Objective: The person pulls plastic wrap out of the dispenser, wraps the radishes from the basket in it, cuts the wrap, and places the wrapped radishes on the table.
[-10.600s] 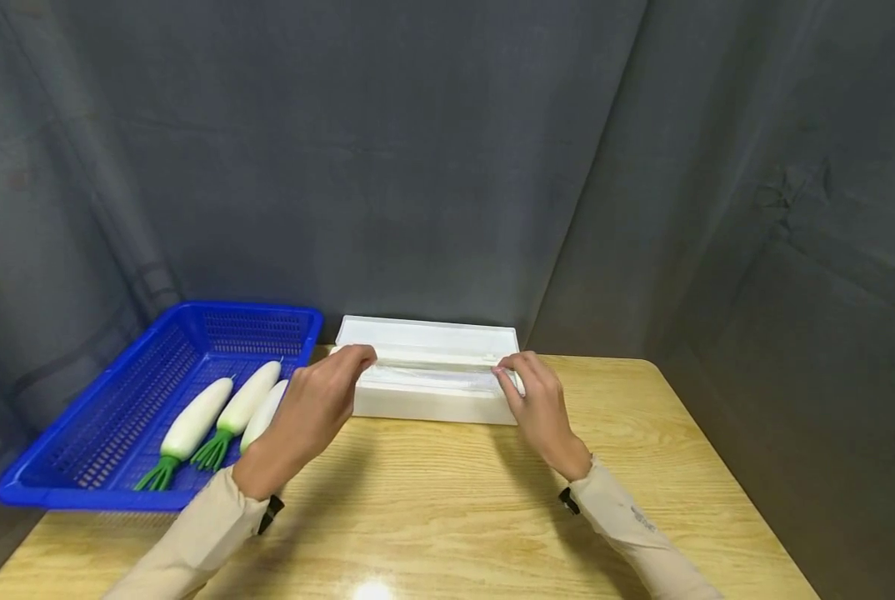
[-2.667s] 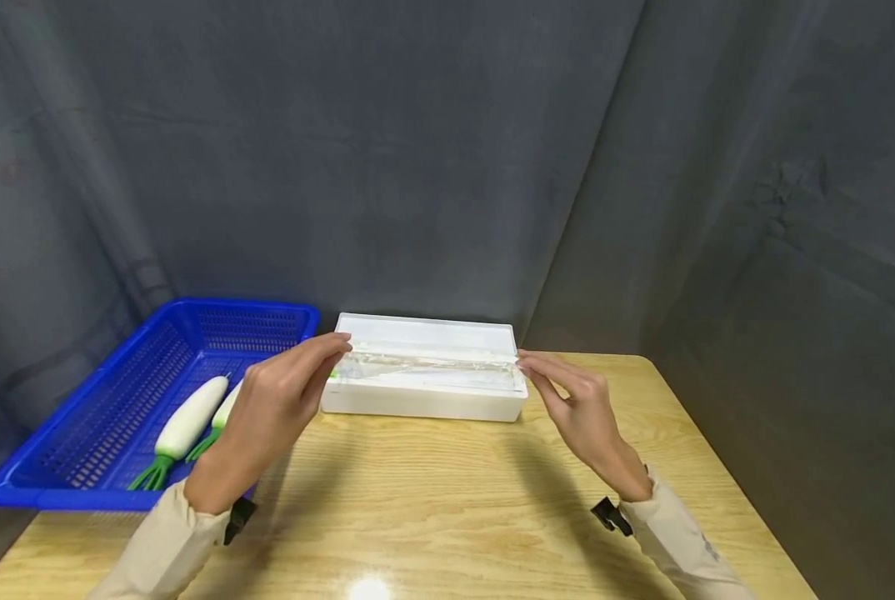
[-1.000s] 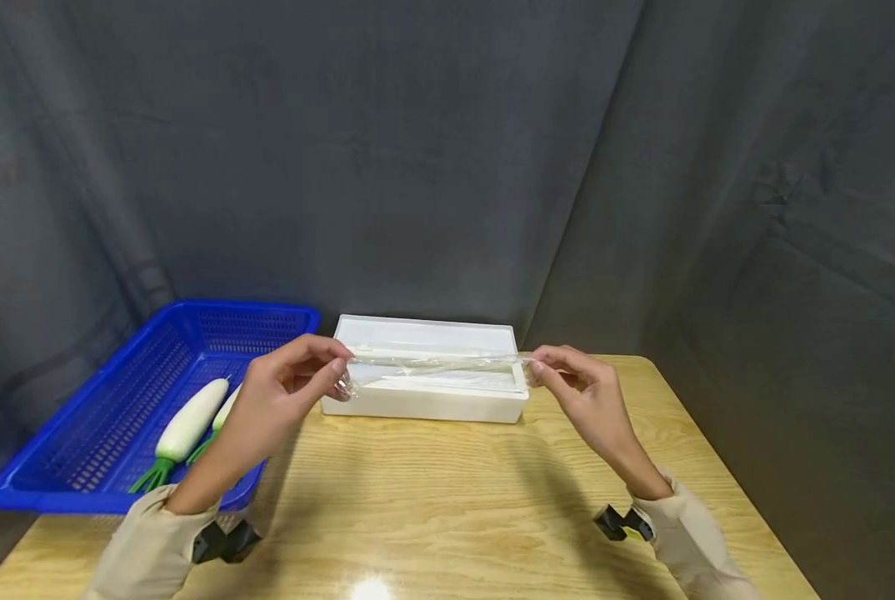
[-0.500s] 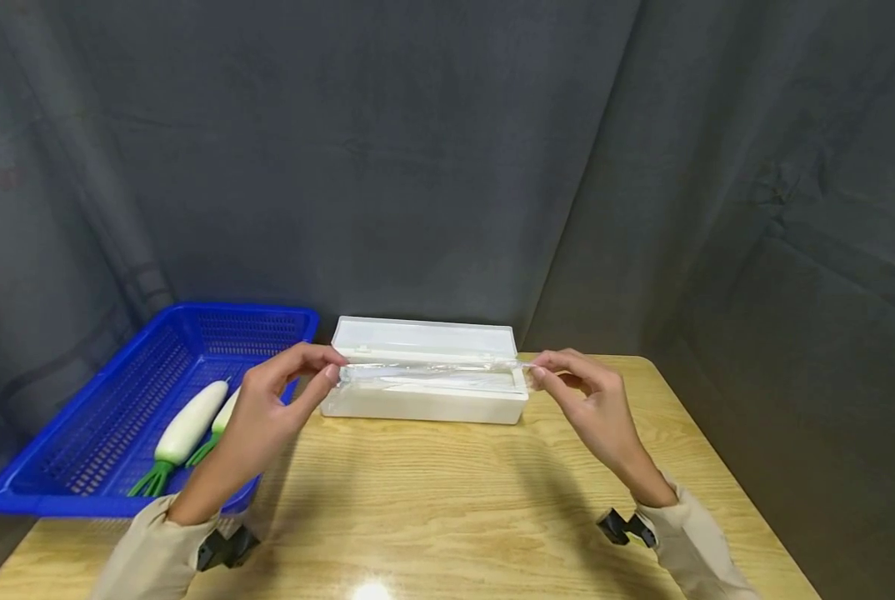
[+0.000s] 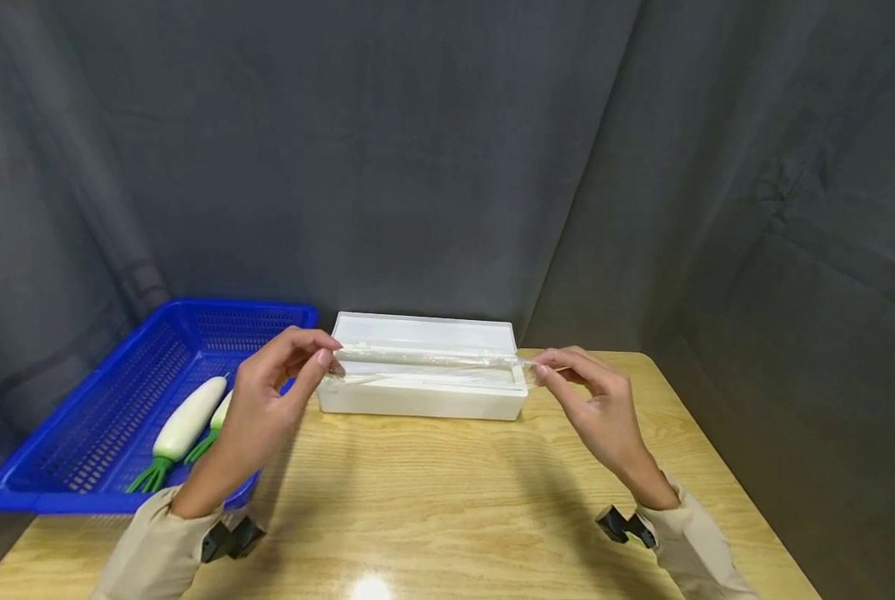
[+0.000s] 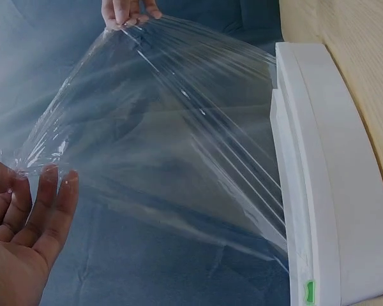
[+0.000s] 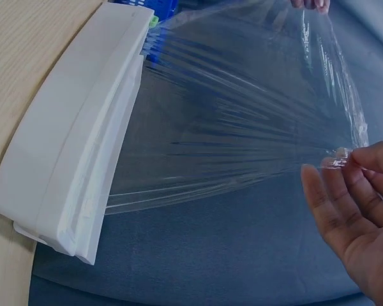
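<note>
Left hand (image 5: 271,400): pinches one corner of the clear film (image 6: 166,127) between thumb and forefinger, other fingers free. Right hand (image 5: 601,408): same pinch, opposite corner. Clear film: creased, stretched from both hands to the box; best drawn with even tension, corners level, lest it bunch or cling. Blue basket (image 5: 42,502): left side, holds white radishes (image 5: 188,417). White box (image 5: 425,403): on the tabletop (image 5: 432,500), lid (image 5: 428,333) raised.

Head view forward-down over table (image 5: 447,500), close wrist views, both sharing film (image 6: 166,127)
</note>
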`<state>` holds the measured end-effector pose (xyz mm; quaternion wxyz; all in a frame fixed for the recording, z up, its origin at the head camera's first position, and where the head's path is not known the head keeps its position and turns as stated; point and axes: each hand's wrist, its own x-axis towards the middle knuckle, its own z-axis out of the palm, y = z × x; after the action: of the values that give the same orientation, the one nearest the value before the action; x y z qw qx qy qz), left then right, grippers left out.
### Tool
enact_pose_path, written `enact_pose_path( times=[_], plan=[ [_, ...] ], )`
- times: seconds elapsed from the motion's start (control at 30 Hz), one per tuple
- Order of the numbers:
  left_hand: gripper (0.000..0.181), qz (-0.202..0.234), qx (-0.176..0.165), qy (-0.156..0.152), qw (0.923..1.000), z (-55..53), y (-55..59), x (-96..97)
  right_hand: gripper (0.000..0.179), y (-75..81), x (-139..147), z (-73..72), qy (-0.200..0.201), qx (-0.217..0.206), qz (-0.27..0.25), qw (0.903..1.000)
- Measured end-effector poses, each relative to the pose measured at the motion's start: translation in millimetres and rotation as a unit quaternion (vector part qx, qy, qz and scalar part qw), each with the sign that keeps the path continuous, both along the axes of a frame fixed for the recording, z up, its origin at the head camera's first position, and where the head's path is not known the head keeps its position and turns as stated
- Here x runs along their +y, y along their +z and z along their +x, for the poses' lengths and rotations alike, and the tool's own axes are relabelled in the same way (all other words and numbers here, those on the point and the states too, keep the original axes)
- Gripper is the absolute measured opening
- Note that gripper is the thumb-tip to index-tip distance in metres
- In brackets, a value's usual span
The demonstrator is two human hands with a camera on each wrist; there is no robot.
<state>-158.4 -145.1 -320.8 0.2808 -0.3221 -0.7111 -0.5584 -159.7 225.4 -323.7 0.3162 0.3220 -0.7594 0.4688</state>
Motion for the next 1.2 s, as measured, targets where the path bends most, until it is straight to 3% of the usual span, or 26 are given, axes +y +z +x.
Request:
enact_pose_path(
  times=[0.27,0.57,0.7,1.2],
  plan=[
    [0.019,-0.004,0.019,0.007,0.9998,-1.4,-1.3,-1.6,0.033,1.9,-0.1,-1.4,0.018,0.061,0.005,0.9980],
    [0.025,0.013,0.066,0.011,0.9977,-3.5,0.9,0.8,0.011,5.1,3.3,0.5,0.024,0.107,0.042,0.9931],
    [0.026,0.025,0.070,0.009,0.9972,-4.5,0.3,1.4,0.014,6.7,3.8,2.0,0.029,0.119,0.051,0.9911],
    [0.017,0.096,0.073,-0.057,0.9911,-8.2,8.7,5.5,0.020,12.2,3.3,6.9,0.025,0.129,0.053,0.9899]
  ],
)
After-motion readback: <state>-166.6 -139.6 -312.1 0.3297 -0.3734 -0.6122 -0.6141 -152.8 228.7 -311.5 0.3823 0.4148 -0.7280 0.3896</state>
